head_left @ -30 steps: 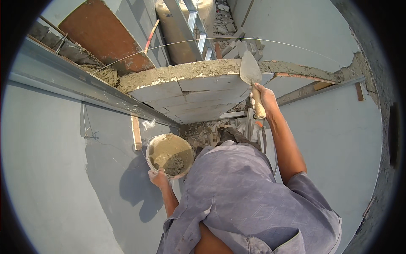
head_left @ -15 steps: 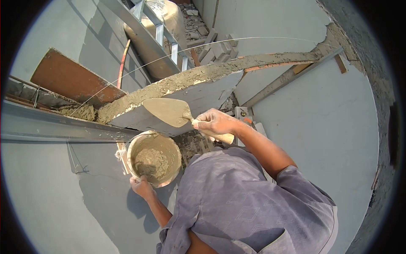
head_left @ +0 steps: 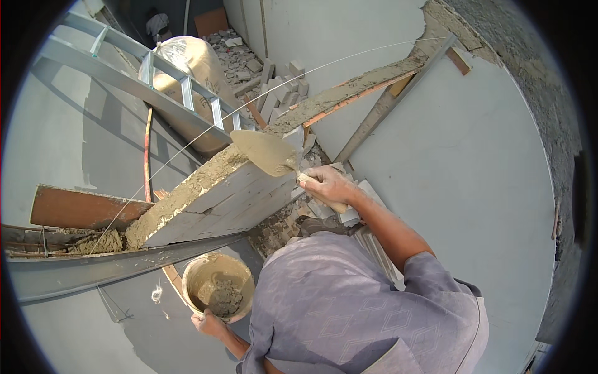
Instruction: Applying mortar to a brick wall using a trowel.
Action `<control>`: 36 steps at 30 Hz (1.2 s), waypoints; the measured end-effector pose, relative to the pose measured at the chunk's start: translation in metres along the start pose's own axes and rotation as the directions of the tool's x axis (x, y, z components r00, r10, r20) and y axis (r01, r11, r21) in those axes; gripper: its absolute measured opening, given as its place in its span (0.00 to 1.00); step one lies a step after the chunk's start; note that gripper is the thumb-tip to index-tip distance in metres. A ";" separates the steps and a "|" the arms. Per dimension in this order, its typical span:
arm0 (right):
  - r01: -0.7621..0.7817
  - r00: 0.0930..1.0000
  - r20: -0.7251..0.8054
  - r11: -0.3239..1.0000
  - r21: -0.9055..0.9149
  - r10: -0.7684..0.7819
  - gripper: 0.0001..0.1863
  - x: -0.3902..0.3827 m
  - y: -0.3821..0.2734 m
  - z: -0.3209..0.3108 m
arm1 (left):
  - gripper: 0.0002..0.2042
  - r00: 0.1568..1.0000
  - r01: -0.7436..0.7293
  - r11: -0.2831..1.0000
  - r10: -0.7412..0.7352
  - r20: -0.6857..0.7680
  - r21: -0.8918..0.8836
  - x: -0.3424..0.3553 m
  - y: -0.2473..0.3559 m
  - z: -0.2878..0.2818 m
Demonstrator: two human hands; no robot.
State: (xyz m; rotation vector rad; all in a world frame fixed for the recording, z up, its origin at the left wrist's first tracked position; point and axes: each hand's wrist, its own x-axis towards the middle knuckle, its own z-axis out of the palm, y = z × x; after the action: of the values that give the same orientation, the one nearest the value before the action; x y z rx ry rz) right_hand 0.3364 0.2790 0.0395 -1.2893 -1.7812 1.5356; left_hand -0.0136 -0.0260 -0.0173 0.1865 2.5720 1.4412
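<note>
My right hand is closed round the wooden handle of a pointing-style trowel. Its mortar-smeared blade is held above the block wall and overlaps the mortar bed along the wall's top; whether it touches cannot be made out. Lower left, my left hand grips the near rim of a bucket. Wet grey mortar lies in the bottom of that bucket. A thin string line runs over the wall from left to right, passing close to the blade.
Beyond the wall lean a metal ladder and a large filled sack. Rubble and loose blocks lie behind. A brown board stands at the left by a metal beam. Another person is far back.
The whole view has shifted and turned. My right hand has brought the trowel blade farther over the wall's top. My left hand still holds the bucket, which appears lower in the picture.
</note>
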 end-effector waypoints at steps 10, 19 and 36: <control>0.589 0.635 0.771 0.615 -0.524 0.048 0.11 0.022 -0.038 0.164 | 0.06 0.885 -0.461 0.886 0.453 0.110 0.057 -0.028 0.109 0.052; 0.607 0.714 0.699 0.465 -0.645 0.037 0.08 0.039 -0.102 0.148 | 0.04 0.891 -0.454 0.890 0.454 0.006 0.042 -0.035 0.119 0.028; -0.266 0.489 0.866 0.964 0.032 0.106 0.13 0.031 -0.056 0.087 | 0.08 0.993 -0.111 0.896 0.114 -0.017 -0.429 -0.036 0.104 0.031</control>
State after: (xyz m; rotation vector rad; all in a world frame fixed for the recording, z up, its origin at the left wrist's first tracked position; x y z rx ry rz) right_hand 0.2314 0.2646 0.0605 -0.6196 -1.9870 2.7319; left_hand 0.0302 0.0466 0.0598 0.2770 2.1920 2.0005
